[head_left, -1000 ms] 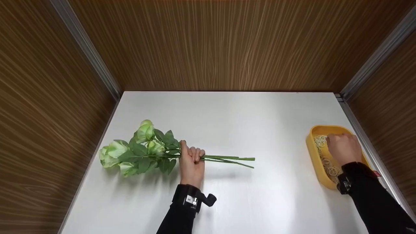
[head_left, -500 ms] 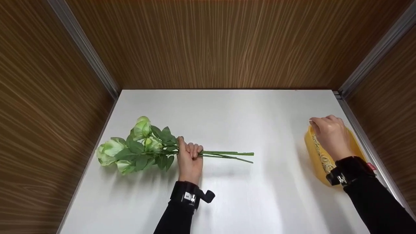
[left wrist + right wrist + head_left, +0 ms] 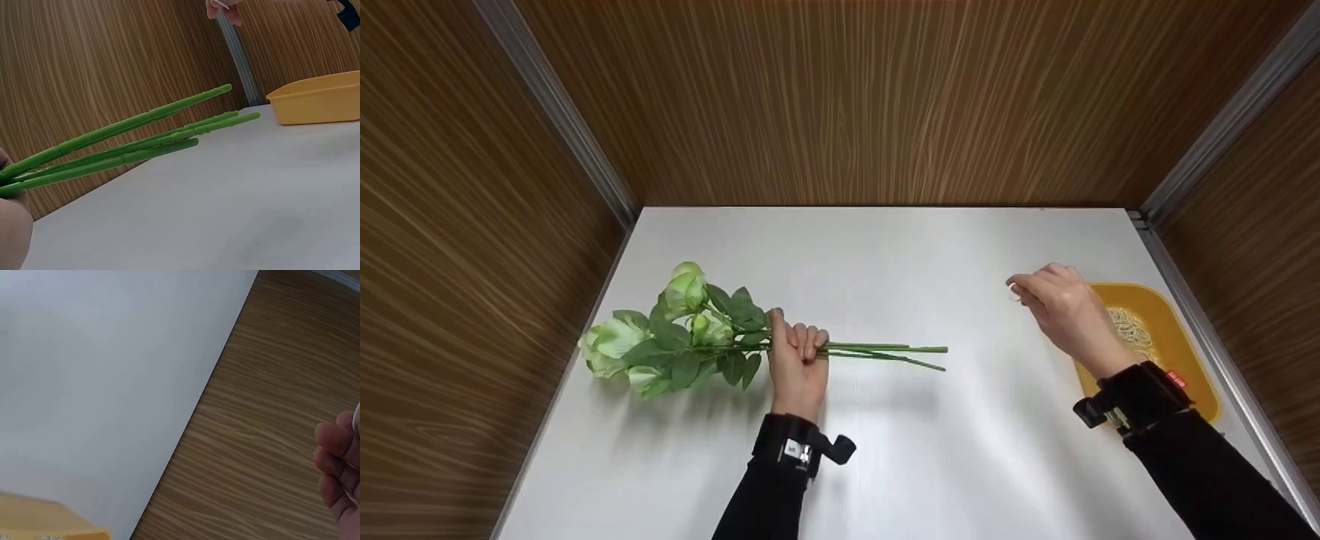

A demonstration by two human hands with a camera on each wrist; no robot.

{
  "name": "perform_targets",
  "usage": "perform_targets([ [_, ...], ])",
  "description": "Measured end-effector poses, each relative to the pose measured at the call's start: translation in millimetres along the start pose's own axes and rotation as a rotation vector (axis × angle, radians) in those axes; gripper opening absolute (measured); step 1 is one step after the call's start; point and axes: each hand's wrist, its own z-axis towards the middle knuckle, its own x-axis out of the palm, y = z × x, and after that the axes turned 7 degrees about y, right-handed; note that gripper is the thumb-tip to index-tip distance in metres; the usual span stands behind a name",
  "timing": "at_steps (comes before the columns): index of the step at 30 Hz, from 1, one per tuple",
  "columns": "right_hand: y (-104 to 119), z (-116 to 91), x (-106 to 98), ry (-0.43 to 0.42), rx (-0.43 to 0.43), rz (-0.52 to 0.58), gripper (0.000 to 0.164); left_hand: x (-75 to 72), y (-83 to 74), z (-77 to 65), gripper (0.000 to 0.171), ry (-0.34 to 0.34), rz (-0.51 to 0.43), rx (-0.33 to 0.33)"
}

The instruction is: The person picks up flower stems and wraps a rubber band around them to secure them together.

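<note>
My left hand (image 3: 799, 375) grips a bunch of pale green roses (image 3: 686, 291) by the stems, just below the leaves. Flower heads point left and the bare stems (image 3: 885, 348) run out to the right; in the left wrist view several stem ends (image 3: 214, 93) stick out above the white table. Between thumb and fingertips, my right hand (image 3: 1069, 315) pinches a thin white rubber band (image 3: 1014, 292). This hand is raised left of a yellow tray (image 3: 1192, 345), its forearm crossing over the tray. Curled fingers (image 3: 332, 439) show at the right wrist view's edge.
Several pale rubber bands (image 3: 1129, 328) lie inside the tray, which stands at the table's right side. Brown wood-grain panels (image 3: 840, 105) rise behind the white table (image 3: 885, 450) and on both sides, with metal strips (image 3: 559, 105) at the corners.
My right hand has come up out of the yellow tray and moved left, a rubber band now showing in its fingertips. The left hand keeps its grip on the roses, almost unmoved.
</note>
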Motion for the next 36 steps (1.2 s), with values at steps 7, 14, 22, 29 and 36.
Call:
perform_targets([
  [7, 25.0, 15.3, 14.0, 0.004, -0.222, 0.082, 0.023, 3.0, -0.7, 0.2, 0.058, 0.030, -0.011, -0.005],
  [14, 43.8, 27.2, 28.9, 0.093, -0.264, 0.146, 0.017, 4.8, 0.1, -0.2, 0.058, 0.087, -0.019, -0.010],
  [22, 56.0, 35.6, 41.3, 0.195, -0.296, 0.207, 0.010, 6.4, 0.5, 0.0, 0.059, 0.147, -0.015, -0.004],
  [29, 63.8, 38.5, 50.2, 0.269, -0.294, 0.236, 0.008, 4.2, -0.2, -0.1, 0.060, 0.176, -0.017, -0.006],
  [36, 66.2, 37.9, 60.8, 0.316, -0.297, 0.232, 0.006, 3.3, -1.3, -0.5, 0.060, 0.199, -0.029, -0.012],
])
